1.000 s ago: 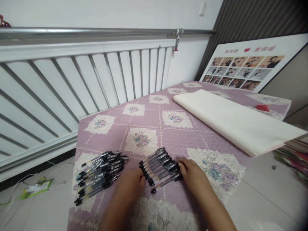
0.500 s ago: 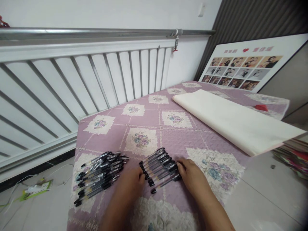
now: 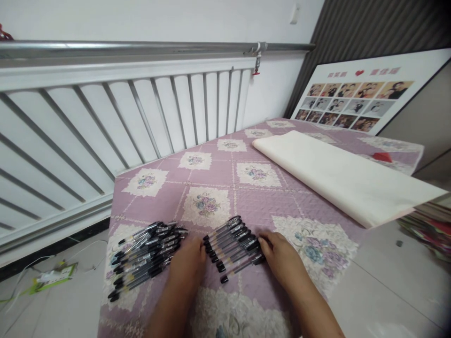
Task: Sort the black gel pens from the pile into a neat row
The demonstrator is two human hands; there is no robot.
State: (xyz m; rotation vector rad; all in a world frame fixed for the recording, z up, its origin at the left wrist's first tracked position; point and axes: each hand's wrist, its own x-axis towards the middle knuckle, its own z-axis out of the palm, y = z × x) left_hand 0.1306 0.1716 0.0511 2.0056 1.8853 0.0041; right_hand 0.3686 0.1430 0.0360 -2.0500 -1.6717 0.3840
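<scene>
A slanted row of black-capped clear gel pens [image 3: 230, 241] lies side by side on the table before me. My left hand [image 3: 188, 260], fingers curled closed, is just beside the row's left ends; what it may hold is hidden. At the opposite ends of the row is my right hand [image 3: 280, 253], its thumb and fingertips bent together against the pens. One pen [image 3: 239, 269] at the near side sits slightly apart from the others. To the left of my left hand is a looser pile of similar pens [image 3: 146, 256], lying at uneven angles.
A purple floral tablecloth [image 3: 169, 199] covers the table. A large folded cream sheet [image 3: 341, 173] lies at the right, with a small red item [image 3: 382, 157] beyond it. A white radiator [image 3: 158, 108] borders the far left edge. A photo board [image 3: 352, 101] leans at the back.
My left hand has moved slightly left, away from the left ends of the row. My right hand and both groups of pens look almost unmoved.
</scene>
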